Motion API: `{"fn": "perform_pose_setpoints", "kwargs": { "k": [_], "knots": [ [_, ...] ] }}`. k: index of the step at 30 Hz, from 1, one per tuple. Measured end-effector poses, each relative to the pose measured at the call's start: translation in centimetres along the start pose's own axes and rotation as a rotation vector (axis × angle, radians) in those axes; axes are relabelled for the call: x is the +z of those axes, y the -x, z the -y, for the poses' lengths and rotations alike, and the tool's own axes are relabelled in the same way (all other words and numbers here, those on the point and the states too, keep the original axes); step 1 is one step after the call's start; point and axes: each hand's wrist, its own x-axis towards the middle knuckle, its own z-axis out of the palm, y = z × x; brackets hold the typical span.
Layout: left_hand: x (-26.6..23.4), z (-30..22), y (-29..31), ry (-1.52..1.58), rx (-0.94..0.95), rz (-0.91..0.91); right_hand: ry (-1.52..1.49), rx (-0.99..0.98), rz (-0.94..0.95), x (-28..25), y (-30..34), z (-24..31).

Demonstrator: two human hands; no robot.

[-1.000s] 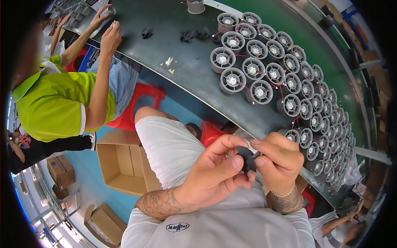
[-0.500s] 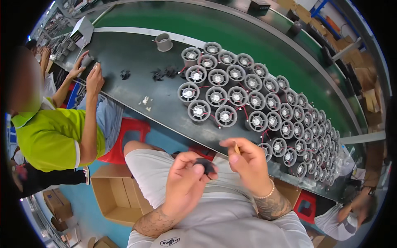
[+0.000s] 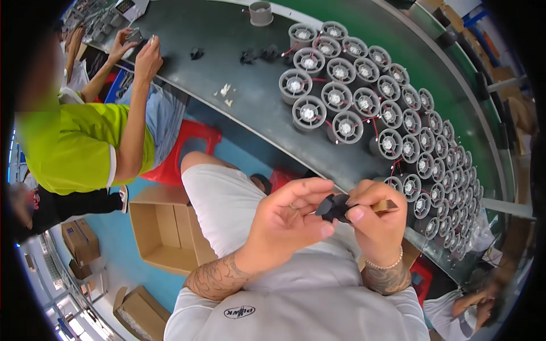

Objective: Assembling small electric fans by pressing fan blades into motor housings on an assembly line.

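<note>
A small black fan impeller (image 3: 334,208) with curved blades is up in front of my chest. My left hand (image 3: 284,221) has its thumb below and its fingers above the impeller, holding it from the left. My right hand (image 3: 380,219) pinches at the impeller's right side with thumb and fingertips. A flat gold-coloured strip (image 3: 388,206) sticks out of the same right hand; what it is exactly I cannot make out. Beyond, many grey round fan housings (image 3: 364,102) with white centres and red wires stand on the dark green bench (image 3: 244,122).
More black impellers (image 3: 259,54) and white scraps (image 3: 226,91) lie on the bench, and a single grey housing (image 3: 261,13) is at the back. At left, a co-worker in a yellow-green shirt (image 3: 91,142) handles a grey part. An open cardboard box (image 3: 170,230) stands on the floor.
My hands have come together; the impeller, held by my left hand before, now meets my right fingertips. The strip has turned in my right hand. The view has shifted, so the bench appears higher.
</note>
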Motion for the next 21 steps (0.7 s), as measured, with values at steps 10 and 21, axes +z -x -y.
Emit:
{"fn": "perform_pose_setpoints", "kwargs": {
  "k": [10, 21],
  "knots": [
    [-0.9, 0.3, 0.6, 0.008, -0.010, 0.041, -0.100, -0.081, -0.086, 1.6, 0.6, -0.4],
    [-2.5, 0.3, 0.7, -0.792, 0.532, 0.055, -1.084, 0.953, 0.109, 0.5, -0.1, -1.4]
  ]
}}
